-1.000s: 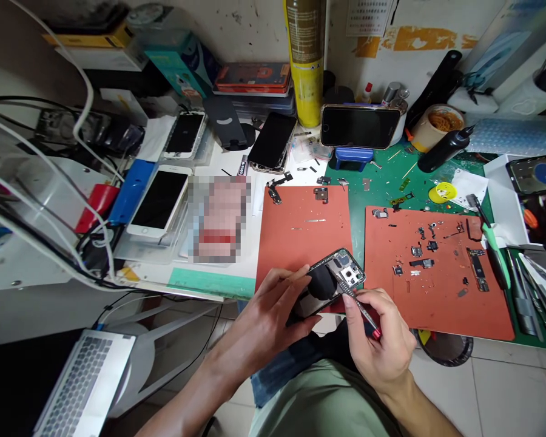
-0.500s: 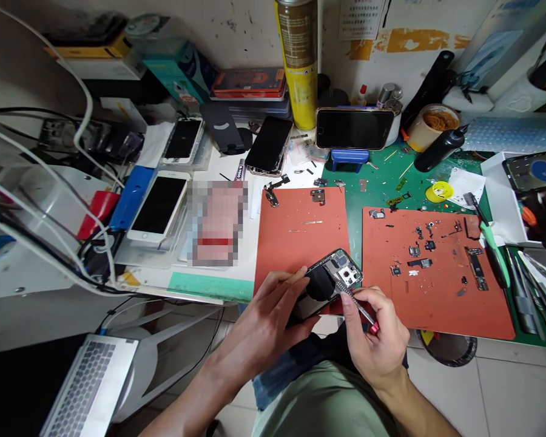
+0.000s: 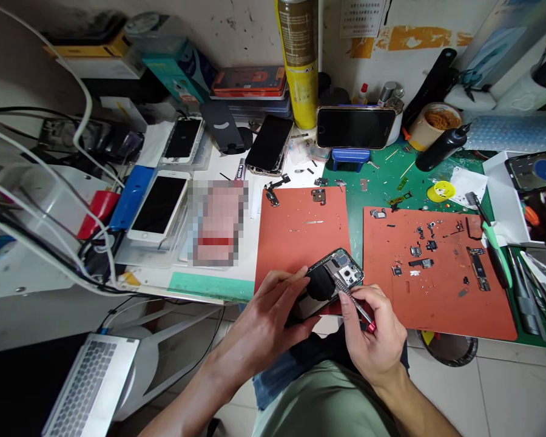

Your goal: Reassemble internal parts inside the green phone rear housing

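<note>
My left hand [image 3: 273, 306] is closed around the lower left end of an opened phone housing [image 3: 323, 282], whose inside faces up. The housing is tilted over the front edge of the left red mat [image 3: 295, 237]. In my right hand [image 3: 375, 328] is a slim metal tool with a red end [image 3: 359, 311], pinched between thumb and fingers. Its tip points into the housing, beside a black round patch and below the camera area; the exact contact is too small to tell. My fingers partly cover the housing's lower end.
On the right red mat [image 3: 437, 309] lie several small phone parts and a narrow circuit board [image 3: 477, 268]. Tweezers [image 3: 525, 297] and a green-handled brush [image 3: 494, 246] lie at the right. A phone on a blue stand [image 3: 355, 127] and a yellow spray can [image 3: 299, 67] stand behind.
The tool and my right hand have shifted very slightly to the left. My left hand keeps its hold on the phone housing.
</note>
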`<move>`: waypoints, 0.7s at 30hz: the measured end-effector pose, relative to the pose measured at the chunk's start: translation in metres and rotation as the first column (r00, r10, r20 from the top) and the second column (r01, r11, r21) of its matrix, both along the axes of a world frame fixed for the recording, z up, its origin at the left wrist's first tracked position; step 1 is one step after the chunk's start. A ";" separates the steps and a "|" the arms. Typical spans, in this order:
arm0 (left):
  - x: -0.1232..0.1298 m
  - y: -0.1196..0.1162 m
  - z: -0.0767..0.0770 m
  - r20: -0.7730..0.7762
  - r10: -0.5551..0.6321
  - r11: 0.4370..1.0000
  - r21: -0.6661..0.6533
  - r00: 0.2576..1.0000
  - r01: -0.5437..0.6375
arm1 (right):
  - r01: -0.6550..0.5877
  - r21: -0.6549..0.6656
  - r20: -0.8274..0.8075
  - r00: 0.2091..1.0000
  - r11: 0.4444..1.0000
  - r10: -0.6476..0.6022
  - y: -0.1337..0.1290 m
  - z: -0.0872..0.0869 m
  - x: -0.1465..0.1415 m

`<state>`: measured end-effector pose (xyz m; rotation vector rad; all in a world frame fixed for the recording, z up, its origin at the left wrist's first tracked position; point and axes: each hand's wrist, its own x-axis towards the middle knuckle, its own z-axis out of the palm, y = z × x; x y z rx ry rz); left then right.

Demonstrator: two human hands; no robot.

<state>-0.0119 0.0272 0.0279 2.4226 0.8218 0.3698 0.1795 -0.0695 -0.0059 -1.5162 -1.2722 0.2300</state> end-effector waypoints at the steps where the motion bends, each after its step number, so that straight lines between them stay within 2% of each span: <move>1: 0.000 0.000 0.000 0.000 0.001 1.000 -0.007 1.000 -0.001 | -0.011 0.002 0.011 1.000 1.000 0.011 0.000 0.000 0.000; 7: -0.001 0.002 0.000 -0.002 -0.007 1.000 -0.019 1.000 0.007 | -0.030 0.012 0.056 0.998 0.999 0.030 -0.001 -0.001 0.002; 21: 0.001 0.000 0.000 0.007 -0.001 1.000 0.013 1.000 0.001 | 0.014 -0.008 0.017 1.000 1.000 -0.014 -0.001 0.000 -0.002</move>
